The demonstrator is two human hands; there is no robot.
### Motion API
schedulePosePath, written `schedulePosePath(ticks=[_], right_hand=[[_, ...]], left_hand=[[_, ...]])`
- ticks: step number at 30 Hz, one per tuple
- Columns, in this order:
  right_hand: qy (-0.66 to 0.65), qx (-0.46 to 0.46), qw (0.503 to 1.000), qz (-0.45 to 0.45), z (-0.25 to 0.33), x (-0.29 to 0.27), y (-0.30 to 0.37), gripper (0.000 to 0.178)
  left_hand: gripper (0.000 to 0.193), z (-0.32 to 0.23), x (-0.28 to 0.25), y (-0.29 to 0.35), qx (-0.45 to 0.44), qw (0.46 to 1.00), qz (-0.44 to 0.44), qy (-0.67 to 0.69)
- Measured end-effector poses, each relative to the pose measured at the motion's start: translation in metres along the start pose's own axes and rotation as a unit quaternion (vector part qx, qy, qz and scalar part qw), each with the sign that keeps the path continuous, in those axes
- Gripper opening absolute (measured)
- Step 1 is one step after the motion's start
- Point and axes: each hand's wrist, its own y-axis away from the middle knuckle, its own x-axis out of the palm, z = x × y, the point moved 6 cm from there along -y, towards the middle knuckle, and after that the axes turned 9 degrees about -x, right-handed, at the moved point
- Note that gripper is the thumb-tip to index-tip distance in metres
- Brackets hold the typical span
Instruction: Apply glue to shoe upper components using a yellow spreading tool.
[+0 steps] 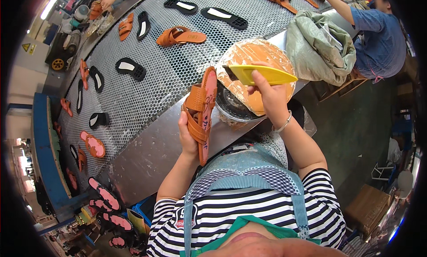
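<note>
Centre frame: left hand (188, 133) fingers wrapped round upright sandal (201, 110); right hand (272, 97) pinching yellow scraper (262, 74) over glue pot (249, 79). Best kept steady, sole facing scraper.

Sandal (201, 112): woven orange leather-like straps, matt pink sole
Scraper (262, 74): smooth yellow plastic
Belt (178, 70): perforated grey metal mesh
Table (147, 154): brushed, dull steel
Sack (320, 48): coarse woven cloth
</note>
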Motion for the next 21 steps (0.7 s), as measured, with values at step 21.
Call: schedulePosePath(ticks=[21], right_hand=[[0.322, -0.093, 0.901, 0.276, -0.007, -0.009, 0.021, 0.023]], left_hand=[[0.051, -0.033, -0.115, 0.003, -0.109, 0.981, 0.145, 0.069]])
